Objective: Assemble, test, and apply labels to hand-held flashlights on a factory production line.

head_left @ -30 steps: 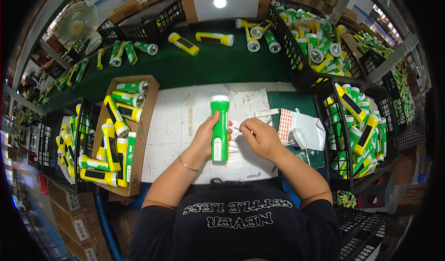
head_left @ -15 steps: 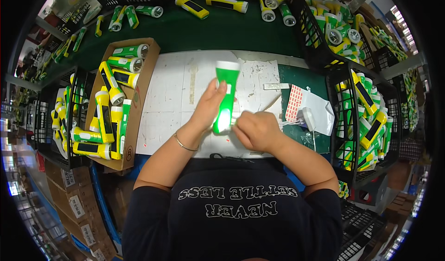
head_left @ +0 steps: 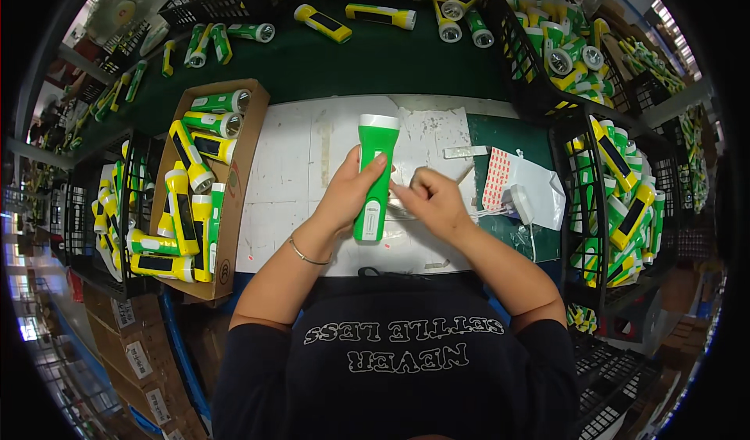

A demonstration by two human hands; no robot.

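Note:
A green flashlight (head_left: 377, 178) with a white head stands in my left hand (head_left: 348, 190), its head pointing away from me. My left fingers wrap around its middle, with the thumb along its upper face. Just to its right is my right hand (head_left: 435, 206), fingers curled and thumb tip close to the flashlight's side. Whatever that hand may pinch is hidden. A white charger (head_left: 522, 204) lies to the right on a white plastic bag (head_left: 544, 194), and its thin white cable (head_left: 488, 213) runs left behind my right hand.
A cardboard box (head_left: 256, 100) of green and yellow flashlights stands at the left of the white worktop (head_left: 289, 151). Black crates (head_left: 574, 128) filled with flashlights line the right side. Several flashlights, including a yellow one (head_left: 323, 23), lie on the dark green surface behind.
The flashlight has shifted slightly toward me, and the bright glare on its lower part is gone, showing a white panel. My right hand has turned and its fingers are curled more.

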